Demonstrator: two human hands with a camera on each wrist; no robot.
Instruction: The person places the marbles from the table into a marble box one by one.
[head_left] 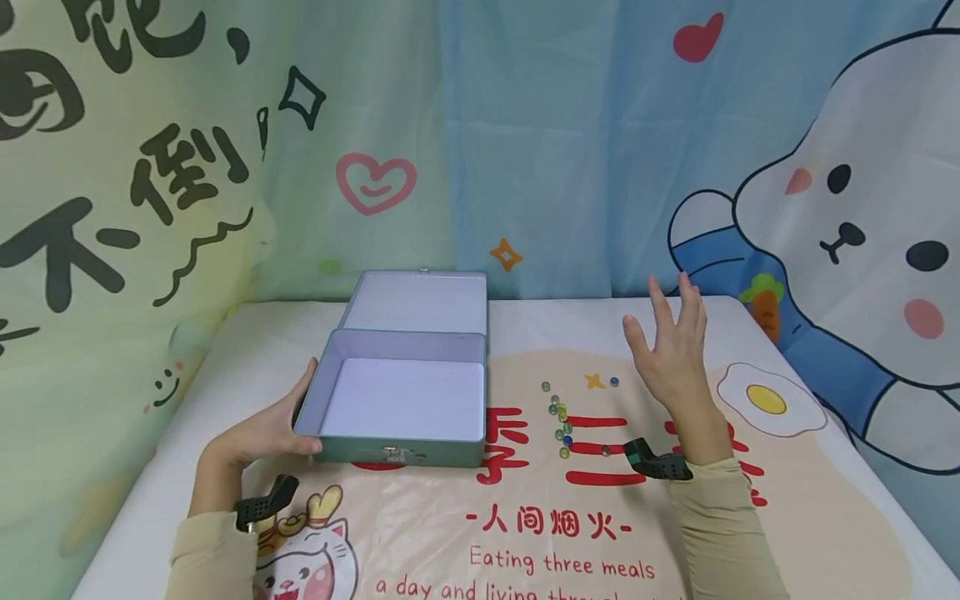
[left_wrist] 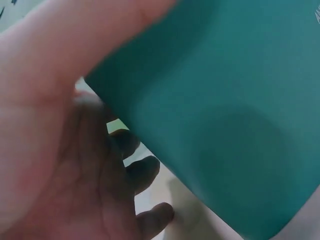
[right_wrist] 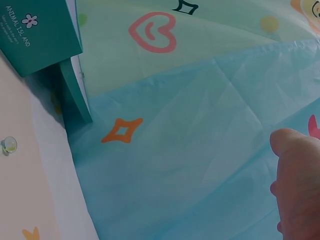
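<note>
A green tin box [head_left: 405, 450] stands at the left of centre in the head view, its hinged lid [head_left: 420, 302] thrown back and its pale inside bare. My left hand [head_left: 273, 425] grips the box's left side, thumb at the front corner. In the left wrist view the fingers [left_wrist: 142, 175] are partly hidden behind the green wall. My right hand [head_left: 675, 350] is raised with fingers spread, apart from everything. Several small glass marbles [head_left: 562, 412] lie scattered on the cloth between the box and my right hand. A blue marble [head_left: 614, 382] sits nearer that hand.
A printed tablecloth [head_left: 555, 567] with red lettering and cartoon pictures covers the table. Behind it hangs a blue and green curtain [head_left: 540, 125] with hearts and a large white cartoon animal. Each wrist wears a black camera mount [head_left: 658, 461].
</note>
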